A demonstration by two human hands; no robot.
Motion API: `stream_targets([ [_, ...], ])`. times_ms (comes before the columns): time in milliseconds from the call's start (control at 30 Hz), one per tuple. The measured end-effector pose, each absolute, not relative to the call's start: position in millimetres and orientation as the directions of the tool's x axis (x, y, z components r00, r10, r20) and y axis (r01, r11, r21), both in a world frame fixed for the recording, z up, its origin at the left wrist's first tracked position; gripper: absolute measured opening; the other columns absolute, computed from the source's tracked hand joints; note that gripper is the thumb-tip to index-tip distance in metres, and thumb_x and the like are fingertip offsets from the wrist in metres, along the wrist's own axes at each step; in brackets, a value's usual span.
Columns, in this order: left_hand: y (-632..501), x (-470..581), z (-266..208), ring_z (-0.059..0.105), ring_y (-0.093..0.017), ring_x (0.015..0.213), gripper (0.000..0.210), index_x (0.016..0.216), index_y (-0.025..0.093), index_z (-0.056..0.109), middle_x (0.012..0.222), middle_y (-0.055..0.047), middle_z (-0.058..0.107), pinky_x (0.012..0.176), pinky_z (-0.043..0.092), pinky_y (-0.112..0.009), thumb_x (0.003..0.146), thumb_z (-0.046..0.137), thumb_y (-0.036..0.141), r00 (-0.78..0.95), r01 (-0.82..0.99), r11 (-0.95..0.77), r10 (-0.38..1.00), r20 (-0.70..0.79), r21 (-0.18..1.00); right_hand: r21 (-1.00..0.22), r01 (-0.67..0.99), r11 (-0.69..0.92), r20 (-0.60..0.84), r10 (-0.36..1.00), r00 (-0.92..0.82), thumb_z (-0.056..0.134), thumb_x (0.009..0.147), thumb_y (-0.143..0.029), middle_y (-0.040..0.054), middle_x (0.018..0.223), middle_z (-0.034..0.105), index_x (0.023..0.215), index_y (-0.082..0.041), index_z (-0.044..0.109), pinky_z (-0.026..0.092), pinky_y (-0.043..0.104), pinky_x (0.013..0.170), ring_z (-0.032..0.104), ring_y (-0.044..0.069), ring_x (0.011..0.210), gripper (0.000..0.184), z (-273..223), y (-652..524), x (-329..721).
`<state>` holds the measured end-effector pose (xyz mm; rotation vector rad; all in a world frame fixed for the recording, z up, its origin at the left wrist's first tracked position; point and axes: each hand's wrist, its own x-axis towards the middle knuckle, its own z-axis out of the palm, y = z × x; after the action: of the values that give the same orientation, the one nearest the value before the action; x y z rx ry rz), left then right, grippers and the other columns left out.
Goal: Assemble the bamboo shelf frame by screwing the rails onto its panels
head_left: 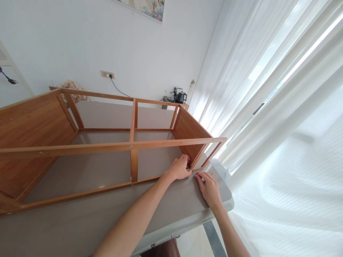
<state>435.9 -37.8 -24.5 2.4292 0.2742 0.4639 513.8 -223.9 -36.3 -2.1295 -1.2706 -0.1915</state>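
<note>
Lying on its side on the grey counter: a wooden shelf frame, warm brown, built of thin rails, with a solid panel at each end and an upright divider in the middle. Small pale screw head visible on the near upper rail above the divider. Left hand curled closed against the lower corner of the right-end panel, fingers pressed to the wood. Right hand just beside it on the counter, fingers pinched on a small metal tool whose tip meets that same corner; kind of tool too small to tell. Counter smooth and slightly glossy, with a rounded white edge at the right end. Behind: a white wall with a socket and a black cable plugged in, a dark kettle on a far surface, and the lower edge of a framed picture cut off at the top. Sheer white curtains filling the right side, bright with daylight. Left end of the frame cut off by the picture edge; tangled pale object behind the far corner, hard to make out.
</note>
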Motion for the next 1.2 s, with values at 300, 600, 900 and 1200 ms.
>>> stream_targets([
  [300,-37.9,434.7,-22.9,0.064,-0.020,0.082,0.037,0.104,0.022,0.047,0.108,-0.006,0.062,0.075,0.047,-0.033,0.074,0.066,0.033,0.920,0.087,-0.762,0.309,0.242,0.642,-0.454,0.836,-0.309,0.433,0.743,0.510,0.047,0.099,-0.036,0.0050,0.098,0.070,0.101,-0.024,0.069,0.051,0.033,0.080,0.063,0.021,0.093,0.026,-34.5,-220.3,512.4],
  [600,-39.1,432.9,-20.3,0.064,-0.020,0.082,0.036,0.103,0.021,0.047,0.108,-0.006,0.062,0.078,0.048,-0.034,0.074,0.066,0.032,0.922,0.085,-0.757,0.306,0.237,0.648,-0.577,0.738,-0.350,0.386,0.679,0.624,0.051,0.095,-0.041,0.0015,0.091,0.072,0.112,-0.025,0.064,0.052,0.031,0.067,0.062,0.017,0.067,0.027,-32.4,-217.8,514.6],
  [900,-38.5,434.1,-21.3,0.065,-0.020,0.082,0.037,0.105,0.021,0.048,0.108,-0.006,0.063,0.078,0.048,-0.034,0.075,0.067,0.031,0.919,0.097,-0.753,0.318,0.232,0.651,-0.499,0.760,-0.417,0.434,0.639,0.636,0.055,0.092,-0.051,0.0024,0.084,0.065,0.111,-0.026,0.064,0.050,0.032,0.068,0.060,0.019,0.071,0.033,-33.4,-220.0,514.0],
  [1200,-37.9,434.2,-20.5,0.065,-0.019,0.082,0.039,0.106,0.021,0.048,0.110,-0.006,0.062,0.078,0.047,-0.033,0.074,0.068,0.031,0.921,0.099,-0.746,0.320,0.224,0.659,-0.349,0.827,-0.442,0.530,0.634,0.563,0.057,0.093,-0.047,0.0073,0.096,0.058,0.099,-0.028,0.072,0.049,0.041,0.086,0.057,0.025,0.095,0.025,-37.0,-221.8,515.6],
])
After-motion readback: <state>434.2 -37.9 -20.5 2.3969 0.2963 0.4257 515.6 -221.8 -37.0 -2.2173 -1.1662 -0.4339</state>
